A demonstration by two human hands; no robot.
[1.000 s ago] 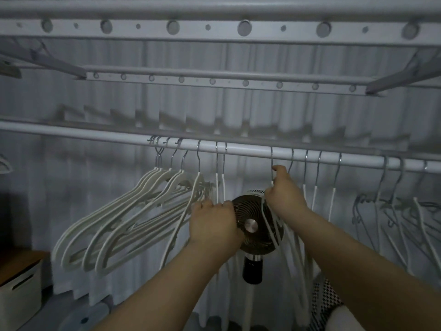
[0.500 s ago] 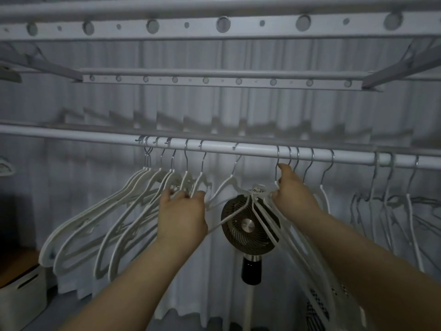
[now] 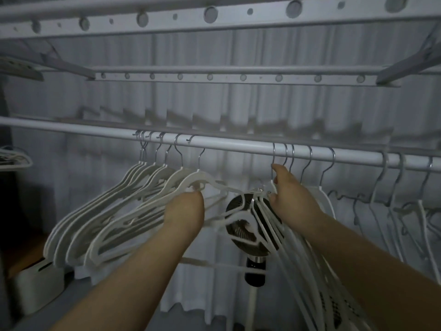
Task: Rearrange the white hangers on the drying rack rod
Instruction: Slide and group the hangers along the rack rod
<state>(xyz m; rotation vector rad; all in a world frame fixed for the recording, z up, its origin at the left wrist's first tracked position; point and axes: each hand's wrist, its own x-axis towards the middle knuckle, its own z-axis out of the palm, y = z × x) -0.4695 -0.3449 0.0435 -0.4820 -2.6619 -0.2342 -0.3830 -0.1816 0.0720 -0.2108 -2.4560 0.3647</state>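
A pleated curtain [image 3: 238, 103] fills the background. Across the top runs the rack [image 3: 238, 19], with two bars pierced by round holes. Below them the rod [image 3: 238, 145] crosses the whole view, sloping slightly down to the right, and all the white hangers hang from it by metal hooks.

The left hangers [image 3: 107, 211] are packed close together, swung sideways so that their long arms sweep down to the left. The middle hangers [image 3: 292, 263] hang right of a bare stretch of rod, and their arms fan down to the right over the forearm. The right hangers [image 3: 405, 209] hang near the edge, apart from the others. The right arm of the last left hanger reaches across the gap and meets the necks of the middle hangers.

A box [image 3: 35, 280] sits low on the left. A round fan [image 3: 241, 225] on a stand shows behind the gap, partly crossed by hanger arms.

The left hand [image 3: 185, 211] rests against the last of the left hangers. Its fingers are folded out of sight behind its back, so whether they grip cannot be told. The right hand [image 3: 293, 199] holds the middle hangers at their necks: its index finger points up along the first hook wire, while the thumb and other fingers are curled in on the necks below
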